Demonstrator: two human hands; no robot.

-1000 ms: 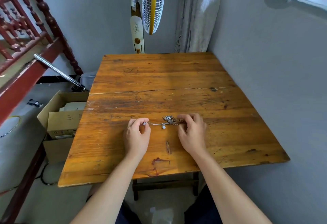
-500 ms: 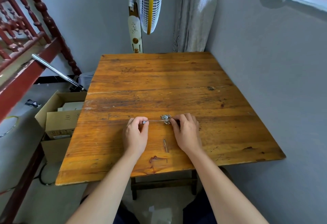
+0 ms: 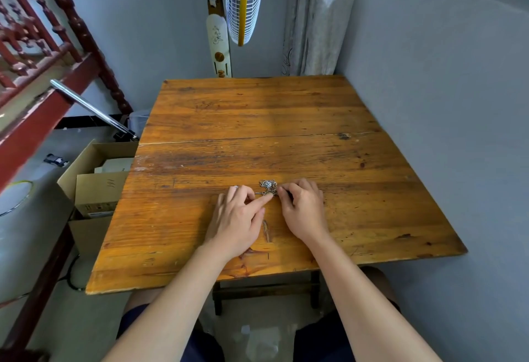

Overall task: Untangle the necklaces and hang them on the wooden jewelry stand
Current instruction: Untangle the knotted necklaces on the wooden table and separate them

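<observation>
A small tangle of silver necklaces lies on the wooden table, near its middle front. My right hand rests just right of the tangle, with its fingertips pinched on the chain at the tangle's right edge. Left of the tangle is my left hand; its curled fingers hold a short stretch of chain, and its index finger reaches out and touches the tangle's lower edge. No wooden jewelry stand is in view.
A grey wall runs along the table's right side. A standing fan and a curtain are behind the far edge. Open cardboard boxes sit on the floor at the left, below a red wooden railing.
My left hand has moved right toward the tangle and stretched out its index finger, so the pulled-out chain is shorter. The right hand has stayed pinched at the tangle.
</observation>
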